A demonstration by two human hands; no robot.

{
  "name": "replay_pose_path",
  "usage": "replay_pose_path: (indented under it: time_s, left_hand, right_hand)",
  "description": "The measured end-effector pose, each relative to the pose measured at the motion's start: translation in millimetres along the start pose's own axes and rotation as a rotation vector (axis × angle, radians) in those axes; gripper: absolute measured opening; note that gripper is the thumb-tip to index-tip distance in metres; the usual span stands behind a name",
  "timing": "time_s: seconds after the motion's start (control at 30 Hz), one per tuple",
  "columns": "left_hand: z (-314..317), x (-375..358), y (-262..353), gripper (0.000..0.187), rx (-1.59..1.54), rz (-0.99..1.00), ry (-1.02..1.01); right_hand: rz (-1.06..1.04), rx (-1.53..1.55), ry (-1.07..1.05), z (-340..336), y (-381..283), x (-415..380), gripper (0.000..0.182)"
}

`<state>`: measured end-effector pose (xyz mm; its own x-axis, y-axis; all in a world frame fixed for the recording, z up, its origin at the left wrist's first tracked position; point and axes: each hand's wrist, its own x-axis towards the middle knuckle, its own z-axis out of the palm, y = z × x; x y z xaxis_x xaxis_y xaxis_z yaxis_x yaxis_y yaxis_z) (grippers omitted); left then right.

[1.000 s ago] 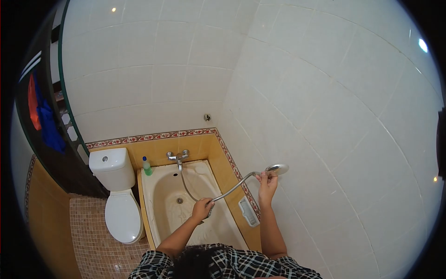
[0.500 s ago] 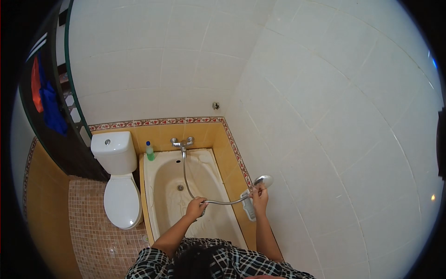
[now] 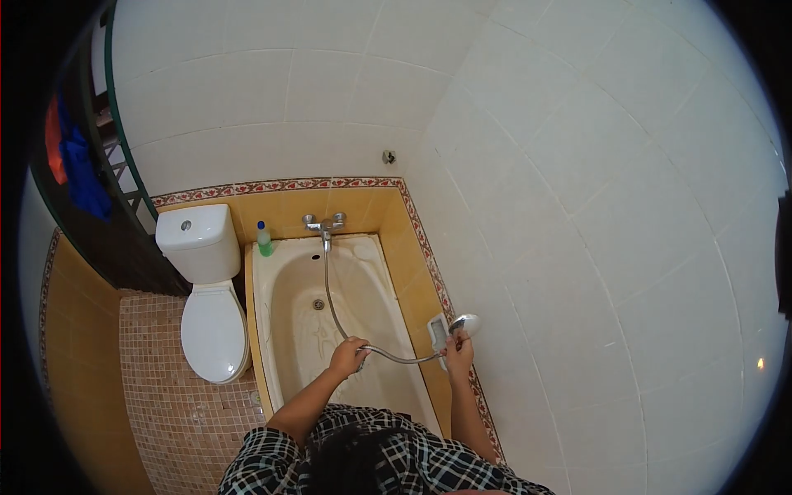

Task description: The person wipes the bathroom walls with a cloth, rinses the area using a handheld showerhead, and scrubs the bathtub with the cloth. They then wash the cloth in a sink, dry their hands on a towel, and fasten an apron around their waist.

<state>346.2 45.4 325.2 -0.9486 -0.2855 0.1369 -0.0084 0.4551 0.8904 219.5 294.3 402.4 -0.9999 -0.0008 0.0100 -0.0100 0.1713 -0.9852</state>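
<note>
Shower hose over the cream bathtub (image 3: 285,326)

Your right hand (image 3: 458,345) grips the round chrome shower head (image 3: 464,322); left hand (image 3: 348,356) clasps the flexible metal hose (image 3: 330,293). Keep slack low.

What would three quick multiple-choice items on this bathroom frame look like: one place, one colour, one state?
1. Where does the green bottle stand?
A. On the tub's back corner beside the toilet tank
B. On the floor
C. On the toilet lid

2. What colour is the tile band around the tub?
A. Blue
B. Yellow-orange
C. Grey

3. What is the right hand doing?
A. Hanging free
B. Resting on the toilet
C. Holding the shower head

Answers: 1 A, it sits on the rim next to the toilet tank. 2 B, the surround is yellow-orange. 3 C, its fingers wrap the handle, while the left hand holds the hose.
</note>
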Motion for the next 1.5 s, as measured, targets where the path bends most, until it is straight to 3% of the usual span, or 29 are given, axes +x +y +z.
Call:
replay_pose_path:
  time_s: [0.3,0.53,0.73,1.03,1.17,1.5]
  left_hand:
    - [10,10,2,0.02,0.003,0.022,-0.112]
    - [23,31,17,0.021,-0.014,0.111,-0.24]
    - [36,48,37,0.022,-0.055,0.206,-0.32]
    - [50,34,24,0.021,-0.071,0.192,-0.482]
    - [48,21,18,0.02,-0.024,0.165,-0.503]
    - [39,-7,21,0.019,0.088,0.173,-0.486]
  right_hand:
    - [-0.106,0.087,0.208,-13,-9,-12,0.012]
    - [-0.212,0.24,0.49,-23,-83,-40,0.016]
    - [-0.307,0.261,0.694,-31,-107,-69,0.018]
    - [-0.247,0.089,0.776,-43,-51,-112,0.017]
    - [-0.128,-0.002,0.732,-45,-34,-125,0.013]
    - [0.006,0.173,0.731,-60,23,-138,0.01]
